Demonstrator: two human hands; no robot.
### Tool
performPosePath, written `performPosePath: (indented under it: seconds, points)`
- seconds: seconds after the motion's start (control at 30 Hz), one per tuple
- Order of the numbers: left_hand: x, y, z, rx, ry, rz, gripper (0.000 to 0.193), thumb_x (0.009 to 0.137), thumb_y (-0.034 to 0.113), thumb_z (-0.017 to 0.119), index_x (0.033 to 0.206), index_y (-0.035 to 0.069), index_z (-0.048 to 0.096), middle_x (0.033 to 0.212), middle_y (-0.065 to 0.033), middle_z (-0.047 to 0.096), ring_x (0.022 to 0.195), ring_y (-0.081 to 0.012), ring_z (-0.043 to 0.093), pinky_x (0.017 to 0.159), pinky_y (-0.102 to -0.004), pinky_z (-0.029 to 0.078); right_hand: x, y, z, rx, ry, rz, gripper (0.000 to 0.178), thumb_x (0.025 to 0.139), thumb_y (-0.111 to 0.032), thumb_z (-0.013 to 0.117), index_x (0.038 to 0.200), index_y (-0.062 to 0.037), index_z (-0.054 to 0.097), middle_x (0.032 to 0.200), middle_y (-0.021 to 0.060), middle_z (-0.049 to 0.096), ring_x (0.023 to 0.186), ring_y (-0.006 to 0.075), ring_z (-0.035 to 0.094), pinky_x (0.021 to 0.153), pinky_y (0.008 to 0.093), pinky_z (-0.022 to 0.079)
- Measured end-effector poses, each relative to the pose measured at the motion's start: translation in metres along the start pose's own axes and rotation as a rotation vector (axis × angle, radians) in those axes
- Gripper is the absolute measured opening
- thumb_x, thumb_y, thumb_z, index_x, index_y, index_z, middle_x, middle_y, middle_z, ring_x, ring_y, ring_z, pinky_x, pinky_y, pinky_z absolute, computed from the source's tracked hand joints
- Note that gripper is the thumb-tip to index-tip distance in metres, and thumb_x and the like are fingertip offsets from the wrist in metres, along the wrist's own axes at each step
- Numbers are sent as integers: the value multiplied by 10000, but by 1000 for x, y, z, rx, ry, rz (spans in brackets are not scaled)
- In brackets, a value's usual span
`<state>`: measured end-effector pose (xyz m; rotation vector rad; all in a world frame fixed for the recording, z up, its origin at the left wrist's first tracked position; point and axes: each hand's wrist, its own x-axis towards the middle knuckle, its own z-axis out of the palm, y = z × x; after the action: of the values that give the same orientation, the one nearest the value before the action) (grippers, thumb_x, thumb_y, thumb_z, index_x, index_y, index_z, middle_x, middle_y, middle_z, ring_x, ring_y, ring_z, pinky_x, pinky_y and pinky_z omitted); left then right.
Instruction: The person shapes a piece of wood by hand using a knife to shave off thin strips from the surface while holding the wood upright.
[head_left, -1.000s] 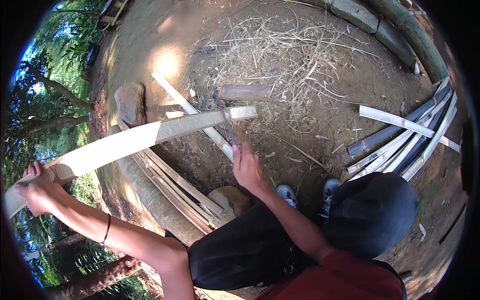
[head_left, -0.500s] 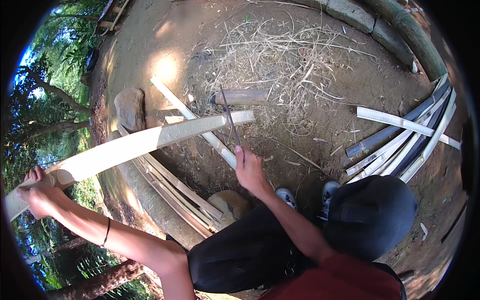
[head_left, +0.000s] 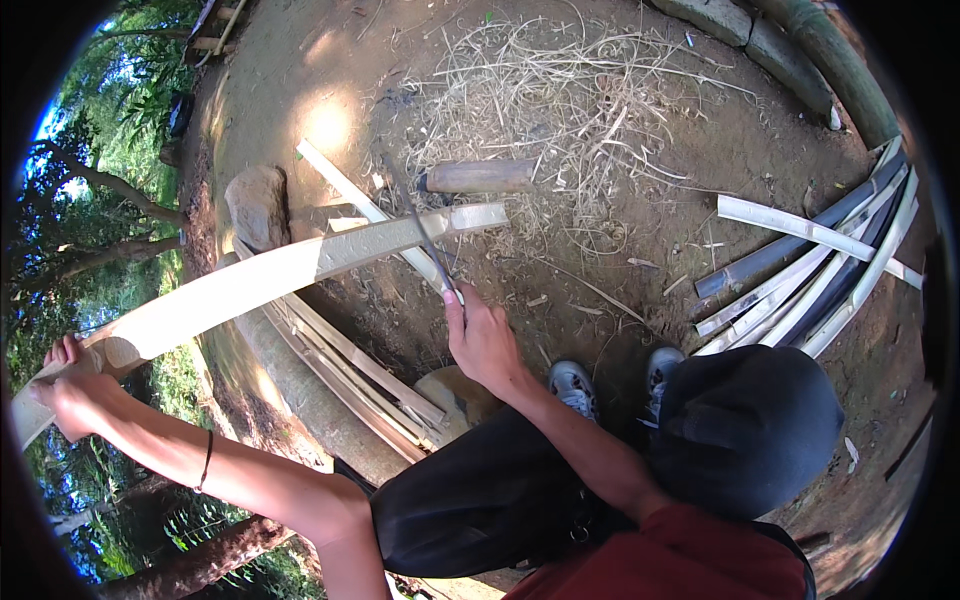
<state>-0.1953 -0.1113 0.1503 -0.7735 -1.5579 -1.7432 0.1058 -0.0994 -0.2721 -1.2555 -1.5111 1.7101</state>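
Note:
My left hand (head_left: 78,395) is closed around the near-left end of a long, wide split bamboo strip (head_left: 250,290), pale inner face up. The strip slants across to the middle, partly in bright sun. In my right hand (head_left: 487,342) is a long, thin-bladed knife (head_left: 412,212), its handle mostly hidden by my fingers. The blade, slightly blurred, crosses the strip near its far right end; I cannot tell whether it touches. A narrower pale bamboo strip (head_left: 345,185) passes beneath the wide one.
A short bamboo piece (head_left: 482,176) lies before a heap of shavings (head_left: 570,110). Split strips lean by a log (head_left: 320,400) at left. More strips (head_left: 770,300) are piled at right. A rock (head_left: 257,207) stands at left, and my shoes (head_left: 572,390) are near the middle.
My right hand has moved a little left and down, and the knife blade has swung left along the strip. The left hand keeps its hold with hardly any movement.

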Motion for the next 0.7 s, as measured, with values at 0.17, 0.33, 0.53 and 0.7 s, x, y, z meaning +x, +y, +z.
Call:
performPosePath:
  seconds: [0.17, 0.33, 0.53, 0.7]
  points:
    - [20, 7, -9, -19, 34, -42, 663, 1067, 318, 373, 1146, -340, 357, 1087, -433, 561, 913, -504, 640, 880, -576, 597, 19, 68, 12, 58, 21, 96, 380, 1050, -303, 448, 1058, 42, 608, 696, 291, 638, 656, 491, 641, 559, 570, 488]
    - [-9, -13, -9, 14, -25, 19, 663, 1047, 353, 393, 1212, -288, 352, 1172, -417, 507, 1007, -501, 578, 926, -605, 532, 8, 32, 20, 52, 41, 10, 398, 1028, -321, 477, 1081, 52, 607, 648, 312, 614, 680, 521, 645, 629, 614, 507]
    - [16, -14, 3, -24, -56, -11, 679, 1023, 395, 417, 1291, -225, 346, 1275, -399, 442, 1120, -498, 503, 981, -641, 453, 25, 92, 13, -72, 58, 70, 391, 1033, -324, 471, 1004, 38, 617, 672, 289, 634, 689, 491, 655, 627, 603, 505]
    - [36, -19, -15, -17, -100, -26, 705, 1004, 430, 437, 1357, -172, 341, 1360, -383, 387, 1214, -496, 441, 1027, -670, 387, 2, 22, 20, 20, 44, 46, 361, 1037, -284, 478, 1092, 34, 642, 707, 303, 632, 690, 490, 648, 627, 557, 502]
